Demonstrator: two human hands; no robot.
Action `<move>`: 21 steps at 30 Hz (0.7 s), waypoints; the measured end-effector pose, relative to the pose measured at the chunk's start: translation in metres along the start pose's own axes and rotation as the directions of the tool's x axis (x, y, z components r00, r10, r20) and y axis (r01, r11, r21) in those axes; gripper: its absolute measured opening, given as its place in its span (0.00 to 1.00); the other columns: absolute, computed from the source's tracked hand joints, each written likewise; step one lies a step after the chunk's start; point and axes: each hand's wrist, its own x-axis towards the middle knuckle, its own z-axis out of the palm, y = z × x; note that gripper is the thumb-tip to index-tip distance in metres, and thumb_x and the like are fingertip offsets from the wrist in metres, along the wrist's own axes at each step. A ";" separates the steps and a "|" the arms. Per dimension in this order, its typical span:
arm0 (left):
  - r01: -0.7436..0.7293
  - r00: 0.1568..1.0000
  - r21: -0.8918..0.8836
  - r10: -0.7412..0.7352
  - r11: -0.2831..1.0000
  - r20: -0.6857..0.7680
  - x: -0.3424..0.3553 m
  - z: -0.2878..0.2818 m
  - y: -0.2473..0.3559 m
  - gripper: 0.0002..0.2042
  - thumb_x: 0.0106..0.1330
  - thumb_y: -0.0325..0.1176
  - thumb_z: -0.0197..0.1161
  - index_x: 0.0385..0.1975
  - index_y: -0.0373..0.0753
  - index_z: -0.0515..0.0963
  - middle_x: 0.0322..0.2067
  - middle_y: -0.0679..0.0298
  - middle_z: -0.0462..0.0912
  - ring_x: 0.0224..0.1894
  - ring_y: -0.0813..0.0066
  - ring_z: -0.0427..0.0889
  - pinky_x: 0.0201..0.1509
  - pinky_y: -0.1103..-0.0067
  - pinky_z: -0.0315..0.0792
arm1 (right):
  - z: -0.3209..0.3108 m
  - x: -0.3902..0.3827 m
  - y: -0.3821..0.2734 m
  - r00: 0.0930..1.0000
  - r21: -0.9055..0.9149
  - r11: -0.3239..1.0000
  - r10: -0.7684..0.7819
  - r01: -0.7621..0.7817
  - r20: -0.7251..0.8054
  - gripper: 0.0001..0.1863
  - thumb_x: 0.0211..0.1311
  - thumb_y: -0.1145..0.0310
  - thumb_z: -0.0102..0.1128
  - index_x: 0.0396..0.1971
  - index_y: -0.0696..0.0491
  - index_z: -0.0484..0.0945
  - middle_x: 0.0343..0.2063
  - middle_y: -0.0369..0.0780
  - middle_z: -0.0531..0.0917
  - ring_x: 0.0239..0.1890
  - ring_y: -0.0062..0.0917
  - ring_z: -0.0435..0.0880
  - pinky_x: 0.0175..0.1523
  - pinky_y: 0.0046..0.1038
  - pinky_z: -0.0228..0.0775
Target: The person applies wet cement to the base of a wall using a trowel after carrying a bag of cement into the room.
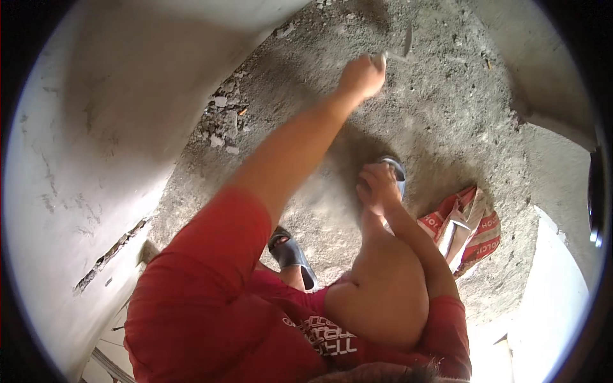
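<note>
My left hand (361,76) is stretched far forward over the rough concrete floor (440,108), fingers closed around the pale handle of a small tool (381,60). The tool's thin grey blade (407,41) points up and is blurred. My right hand (377,188) rests on my raised right leg just above the foot, fingers curled loosely against the skin, holding nothing. That foot wears a grey sandal (394,167). My bent knee (383,293) and red shirt fill the lower part of the view.
A grey plastered wall (83,147) with a crack near its base curves along the left. Broken rubble (220,121) lies at its foot. A red and white sack (463,230) lies on the floor at right. My other sandalled foot (290,252) stands below centre.
</note>
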 end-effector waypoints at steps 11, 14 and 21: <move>0.205 0.911 0.121 -0.144 0.971 -0.386 -0.094 -0.045 -0.131 0.15 0.74 0.38 0.44 0.48 0.38 0.74 0.41 0.46 0.80 0.40 0.47 0.80 0.45 0.55 0.72 | -0.012 -0.008 0.004 1.000 -0.018 1.000 0.016 -0.016 0.019 0.19 0.52 0.58 0.66 0.42 0.50 0.80 0.52 0.41 0.76 0.58 0.41 0.71 0.64 0.48 0.59; 0.042 0.881 0.064 -0.006 0.997 -0.473 -0.093 -0.030 -0.064 0.15 0.75 0.38 0.42 0.48 0.38 0.74 0.42 0.45 0.79 0.43 0.48 0.80 0.48 0.57 0.73 | -0.010 -0.007 0.002 0.999 -0.018 0.999 0.030 -0.029 0.042 0.18 0.52 0.57 0.66 0.42 0.50 0.80 0.51 0.41 0.76 0.57 0.41 0.71 0.63 0.47 0.61; 0.222 0.967 0.126 -0.201 0.967 -0.159 0.023 -0.066 -0.062 0.18 0.72 0.40 0.48 0.39 0.30 0.78 0.38 0.46 0.83 0.40 0.46 0.83 0.45 0.58 0.76 | -0.003 0.001 0.004 0.999 -0.007 0.999 -0.046 0.046 0.016 0.19 0.53 0.57 0.66 0.42 0.50 0.80 0.53 0.41 0.75 0.59 0.41 0.70 0.64 0.47 0.59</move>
